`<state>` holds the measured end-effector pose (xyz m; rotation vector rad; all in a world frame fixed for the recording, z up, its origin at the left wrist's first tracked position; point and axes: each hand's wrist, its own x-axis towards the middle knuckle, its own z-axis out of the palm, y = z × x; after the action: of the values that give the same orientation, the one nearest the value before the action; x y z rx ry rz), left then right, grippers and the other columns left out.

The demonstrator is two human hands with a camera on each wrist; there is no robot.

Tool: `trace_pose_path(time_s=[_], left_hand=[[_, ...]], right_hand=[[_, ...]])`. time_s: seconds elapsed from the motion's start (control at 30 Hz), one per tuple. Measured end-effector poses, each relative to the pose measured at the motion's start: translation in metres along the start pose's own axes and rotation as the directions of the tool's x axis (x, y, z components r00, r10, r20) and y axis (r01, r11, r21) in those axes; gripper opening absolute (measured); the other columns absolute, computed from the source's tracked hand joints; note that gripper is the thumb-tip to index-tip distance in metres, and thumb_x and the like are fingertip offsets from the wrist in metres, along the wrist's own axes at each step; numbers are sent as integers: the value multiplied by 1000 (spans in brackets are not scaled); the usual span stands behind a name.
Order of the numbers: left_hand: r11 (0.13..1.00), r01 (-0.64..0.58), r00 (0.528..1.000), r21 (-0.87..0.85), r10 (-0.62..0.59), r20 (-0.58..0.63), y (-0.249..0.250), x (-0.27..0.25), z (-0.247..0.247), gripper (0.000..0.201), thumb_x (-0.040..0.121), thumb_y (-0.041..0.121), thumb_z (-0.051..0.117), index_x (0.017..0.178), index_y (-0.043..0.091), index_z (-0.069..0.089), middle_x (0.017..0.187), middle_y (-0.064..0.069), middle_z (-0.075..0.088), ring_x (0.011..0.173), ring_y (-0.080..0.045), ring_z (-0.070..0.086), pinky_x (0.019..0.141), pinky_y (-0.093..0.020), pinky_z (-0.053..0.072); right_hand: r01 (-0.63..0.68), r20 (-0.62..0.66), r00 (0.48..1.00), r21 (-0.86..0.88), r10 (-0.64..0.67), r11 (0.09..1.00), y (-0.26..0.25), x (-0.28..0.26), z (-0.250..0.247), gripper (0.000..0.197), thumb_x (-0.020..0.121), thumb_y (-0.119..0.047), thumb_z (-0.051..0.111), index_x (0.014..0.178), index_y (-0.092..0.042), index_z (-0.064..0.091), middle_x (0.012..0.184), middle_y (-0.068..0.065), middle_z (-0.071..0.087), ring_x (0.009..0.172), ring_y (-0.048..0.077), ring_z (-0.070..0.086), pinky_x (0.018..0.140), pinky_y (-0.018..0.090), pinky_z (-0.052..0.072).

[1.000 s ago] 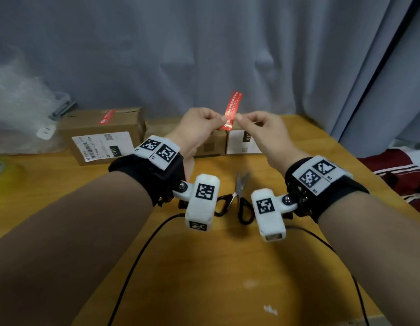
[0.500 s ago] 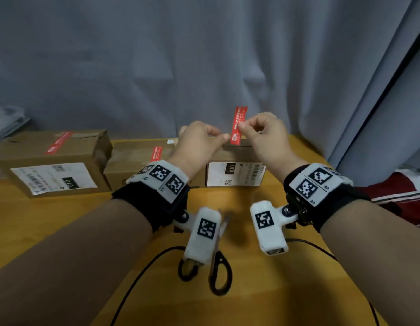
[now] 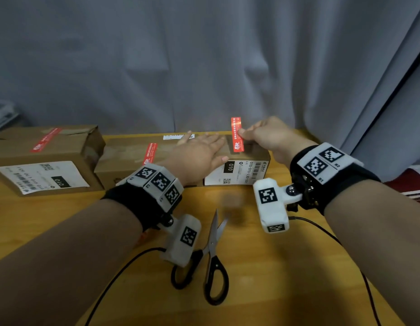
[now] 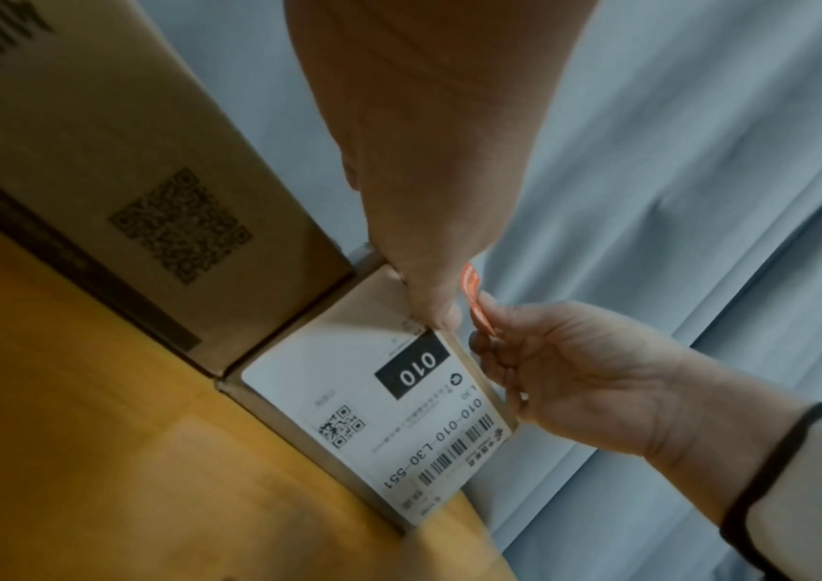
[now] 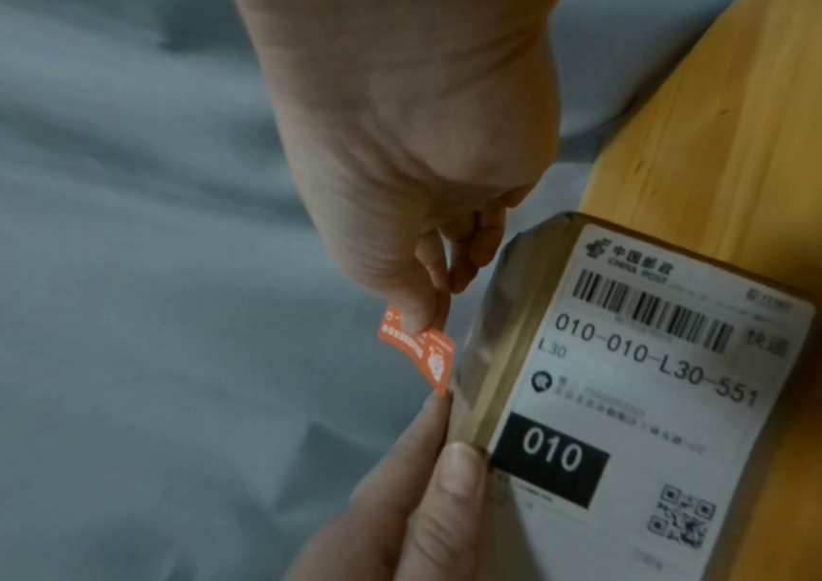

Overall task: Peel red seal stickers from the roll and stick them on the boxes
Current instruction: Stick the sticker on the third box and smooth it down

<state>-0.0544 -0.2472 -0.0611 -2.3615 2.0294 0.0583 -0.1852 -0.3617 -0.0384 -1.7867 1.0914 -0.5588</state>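
My right hand (image 3: 242, 133) pinches a red seal sticker (image 3: 236, 135) and holds it upright just above the small right-hand box (image 3: 253, 153), which bears a white "010" label. The sticker's lower end is near the box top; I cannot tell whether it touches. My left hand (image 3: 210, 147) lies flat with straight fingers on that box's top, left of the sticker. In the right wrist view the sticker (image 5: 418, 348) hangs from thumb and finger beside the box (image 5: 647, 393). The left wrist view shows the sticker (image 4: 475, 300) edge-on. No sticker roll is in view.
Two bigger cardboard boxes stand to the left, the middle box (image 3: 126, 161) and the left box (image 3: 46, 161), each with a red sticker on top. Black-handled scissors (image 3: 213, 262) lie on the wooden table (image 3: 63, 208) between my forearms. Black cables trail toward me. A grey curtain hangs behind.
My left hand has let go of the sticker and laid itself flat on the right box. My right hand has carried the sticker down toward that box's top.
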Motion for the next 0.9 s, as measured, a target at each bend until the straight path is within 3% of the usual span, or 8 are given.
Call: trace_pose_path(time_s=[0.1,0.2,0.27,0.43,0.7,0.9], left_hand=[[1000,9,1000,13,-10,15,2,0,1,59,98,49,20,151,23,10,161,4,10,148,-15,9,119,-46,0],[1000,25,999,3,-25,19,3,1,2,59,99,49,20,151,23,10,161,4,9,148,-15,7,119,-46,0],[1000,29,999,-5,-29,18,3,0,2,59,98,49,20,151,23,10,161,4,10,148,-14,8,119,-47,0],[999,37,999,-19,-37,9,4,-1,0,60,98,49,22,151,23,13,160,5,12,148,-15,10,118,-49,1],[999,45,999,-24,-44,23,5,0,-1,60,98,49,23,151,21,15,160,4,13,148,-16,12,118,-52,1],[998,44,999,-33,-44,17,6,-1,-2,60,98,49,24,151,22,16,160,4,15,148,-16,13,117,-52,2]], right_hand=[[-15,-40,999,-13,14,1000,3,0,8,21,81,-24,70,65,-13,62,71,4,64,81,24,61,88,38,49],[-31,-142,990,-81,20,996,10,3,12,30,60,-51,66,54,-22,67,79,-1,71,102,30,62,99,52,43],[-29,-159,987,-86,15,996,16,7,14,33,52,-59,61,54,-26,67,85,-1,73,110,31,59,99,54,40],[2,-82,997,-25,-4,1000,24,9,19,44,35,-69,61,64,-38,71,82,0,74,107,29,60,98,52,44],[30,-43,999,-67,-33,997,35,16,25,57,35,-73,63,76,-35,72,84,0,75,112,23,58,103,55,36],[21,-45,999,-99,-26,995,36,16,25,56,33,-72,62,75,-38,72,84,0,74,107,25,61,100,53,41]])
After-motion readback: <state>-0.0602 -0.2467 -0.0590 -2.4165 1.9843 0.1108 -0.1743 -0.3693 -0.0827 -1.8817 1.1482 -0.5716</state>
